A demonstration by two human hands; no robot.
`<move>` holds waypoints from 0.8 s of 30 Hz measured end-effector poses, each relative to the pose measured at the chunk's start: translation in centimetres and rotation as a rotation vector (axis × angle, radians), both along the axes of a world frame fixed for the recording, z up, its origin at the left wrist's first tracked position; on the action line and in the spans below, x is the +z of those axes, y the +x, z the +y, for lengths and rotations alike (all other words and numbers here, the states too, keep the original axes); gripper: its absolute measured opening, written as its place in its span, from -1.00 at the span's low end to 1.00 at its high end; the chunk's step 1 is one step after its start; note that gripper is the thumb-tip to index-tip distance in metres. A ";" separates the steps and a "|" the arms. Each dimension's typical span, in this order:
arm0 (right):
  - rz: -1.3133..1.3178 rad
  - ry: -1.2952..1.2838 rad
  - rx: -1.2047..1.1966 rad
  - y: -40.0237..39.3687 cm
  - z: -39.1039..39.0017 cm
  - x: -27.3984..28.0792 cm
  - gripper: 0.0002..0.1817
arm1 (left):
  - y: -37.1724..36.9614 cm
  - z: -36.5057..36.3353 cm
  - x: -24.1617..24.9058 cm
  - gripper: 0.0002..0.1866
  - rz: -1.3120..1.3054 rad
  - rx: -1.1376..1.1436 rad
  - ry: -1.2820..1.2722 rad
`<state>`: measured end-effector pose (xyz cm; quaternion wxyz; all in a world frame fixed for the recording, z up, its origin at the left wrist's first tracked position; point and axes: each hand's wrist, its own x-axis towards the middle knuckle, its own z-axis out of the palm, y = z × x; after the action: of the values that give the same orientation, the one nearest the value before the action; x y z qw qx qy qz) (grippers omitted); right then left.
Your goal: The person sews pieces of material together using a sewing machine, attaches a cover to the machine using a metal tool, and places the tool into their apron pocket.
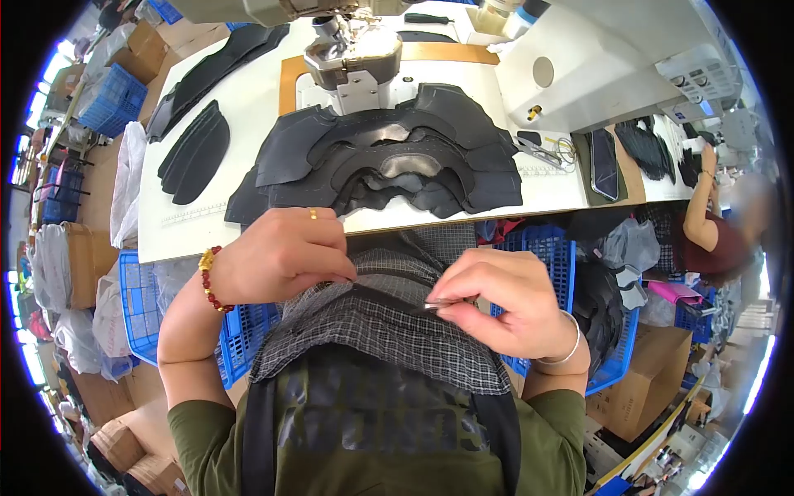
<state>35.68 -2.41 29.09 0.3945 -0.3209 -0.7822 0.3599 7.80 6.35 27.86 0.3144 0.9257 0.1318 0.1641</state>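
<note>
My left hand point(285, 255), with a ring and a red bead bracelet, is over my lap in front of the table edge. Its thumb and fingertips are pinched together; what they hold, if anything, is too small to make out. To its right, my right hand point(506, 299) is closed on a small silver metal piece point(433, 305), mostly hidden by the fingers. Both hands are above a black-and-white checked apron point(376, 339) across my lap. Beyond them, stacked black shoe-upper pieces point(488, 178) lie on the white table point(248, 186) below the sewing machine head point(354, 62).
Black curved pieces point(194, 153) lie at the table's left. Scissors point(538, 151) and a phone point(604, 165) are on the right. Blue baskets point(142, 302) flank my lap below the table edge. A co-worker point(711, 227) is at the far right, one arm raised.
</note>
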 end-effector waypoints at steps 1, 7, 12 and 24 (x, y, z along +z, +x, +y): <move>-0.001 0.036 0.024 -0.6 0.4 0.0 -0.80 | -0.5 -0.1 0.1 -0.87 -0.010 0.031 0.012; -0.159 0.157 0.064 -3.2 1.8 0.4 -0.81 | -1.6 -0.8 1.0 -0.88 -0.002 0.092 0.099; -0.200 0.105 0.063 -3.1 2.5 2.1 -0.82 | -1.6 -0.7 0.7 -0.88 -0.033 0.097 0.097; -0.422 0.168 0.027 -3.1 1.7 3.5 -0.76 | -1.4 -0.4 0.5 -0.89 -0.062 0.063 0.127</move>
<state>32.55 -0.74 32.61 0.2424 -0.3444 -0.8790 0.2235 6.42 5.97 28.35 0.2537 0.9335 0.1405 0.2108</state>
